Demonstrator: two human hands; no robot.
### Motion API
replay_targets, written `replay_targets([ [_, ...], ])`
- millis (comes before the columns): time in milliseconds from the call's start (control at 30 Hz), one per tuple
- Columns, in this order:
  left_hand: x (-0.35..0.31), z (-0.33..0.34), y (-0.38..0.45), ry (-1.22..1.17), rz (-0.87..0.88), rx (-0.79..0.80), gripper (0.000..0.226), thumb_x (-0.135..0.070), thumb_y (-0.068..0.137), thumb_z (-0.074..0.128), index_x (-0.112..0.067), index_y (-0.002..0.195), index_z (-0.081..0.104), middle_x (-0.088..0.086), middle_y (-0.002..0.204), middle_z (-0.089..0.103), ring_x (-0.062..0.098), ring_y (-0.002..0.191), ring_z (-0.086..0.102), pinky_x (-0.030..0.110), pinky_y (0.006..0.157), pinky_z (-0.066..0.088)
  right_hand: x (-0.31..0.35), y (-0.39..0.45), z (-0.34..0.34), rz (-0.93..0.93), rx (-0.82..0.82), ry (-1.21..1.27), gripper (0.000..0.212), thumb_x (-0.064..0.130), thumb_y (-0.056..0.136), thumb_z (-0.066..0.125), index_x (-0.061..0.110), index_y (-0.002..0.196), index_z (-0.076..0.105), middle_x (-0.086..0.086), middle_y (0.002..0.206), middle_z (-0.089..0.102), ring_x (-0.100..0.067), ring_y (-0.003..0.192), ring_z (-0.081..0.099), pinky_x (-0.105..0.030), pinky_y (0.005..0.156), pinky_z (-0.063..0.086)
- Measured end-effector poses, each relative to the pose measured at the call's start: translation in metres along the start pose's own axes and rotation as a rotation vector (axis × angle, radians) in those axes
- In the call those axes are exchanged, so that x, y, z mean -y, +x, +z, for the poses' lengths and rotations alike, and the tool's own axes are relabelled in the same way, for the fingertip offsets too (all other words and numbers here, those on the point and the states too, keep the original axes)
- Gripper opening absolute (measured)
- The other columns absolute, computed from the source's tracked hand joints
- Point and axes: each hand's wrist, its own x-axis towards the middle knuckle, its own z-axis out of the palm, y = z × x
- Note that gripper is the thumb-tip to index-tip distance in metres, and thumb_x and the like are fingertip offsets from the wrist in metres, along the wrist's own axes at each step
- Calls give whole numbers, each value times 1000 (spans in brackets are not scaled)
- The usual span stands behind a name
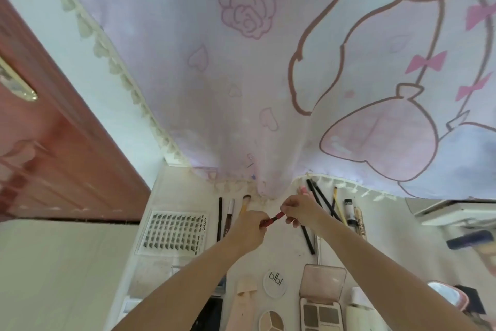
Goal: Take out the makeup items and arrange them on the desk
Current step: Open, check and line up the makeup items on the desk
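Note:
Both my hands hold one thin red makeup stick [273,218] above the white desk [284,252]. My left hand [248,228] pinches its lower left end and my right hand [302,208] pinches its upper right end. To the left lie a false-lash tray [174,228], a black pencil [219,219], a brown-and-silver tube [229,216] and a brush [244,203]. On the right lie several pencils and brushes [326,203]. Near me sit an open eyeshadow palette [320,301], a round white compact [274,283] and a round powder trio [271,321].
A pink printed curtain [268,62] with a tasselled hem hangs down to the back of the desk. A red-brown door [53,148] stands at the left. A beige tube [243,304] and a white bottle [361,309] lie near the front edge; a pink case [448,295] sits at the right.

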Motion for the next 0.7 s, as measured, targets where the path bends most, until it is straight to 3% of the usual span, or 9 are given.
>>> replay_targets([
  [67,5,2,0,-10,-30,9,22,-2,91,40,1,99,60,7,76,53,30,88,52,24,64,28,-3,5,5,21,40,-4,23,7,90,52,15,69,52,-2,67,54,0,43,56,-13,44,45],
  [133,8,3,0,-17,-71,15,22,-4,91,42,1,103,60,17,94,60,30,94,55,30,73,38,-5,11,8,30,56,-4,22,6,90,51,15,70,52,-3,68,55,-5,50,57,-14,46,45],
  [233,12,7,6,7,-155,-18,23,-12,92,46,-6,108,61,11,101,64,25,96,58,33,83,46,-6,22,11,16,24,-31,13,7,89,53,14,78,52,-3,72,56,-8,54,56,-15,46,45],
  [333,12,11,14,48,-236,-19,24,-16,92,48,-8,111,59,9,111,65,25,105,58,31,83,46,-6,36,16,11,-16,-75,5,9,89,53,10,90,48,-4,75,56,-7,51,55,-11,41,42],
  [567,13,19,25,165,-342,34,23,-9,94,41,-3,113,53,12,120,57,26,111,56,30,86,46,-5,60,35,40,22,-173,23,10,89,51,17,68,44,-1,65,56,-10,53,51,-17,46,40],
  [700,16,24,27,212,-378,36,25,-8,95,40,-4,117,51,12,123,55,26,115,55,29,90,45,-3,68,41,16,37,-283,28,11,88,50,17,62,44,0,55,49,-8,47,44,-6,34,33],
])
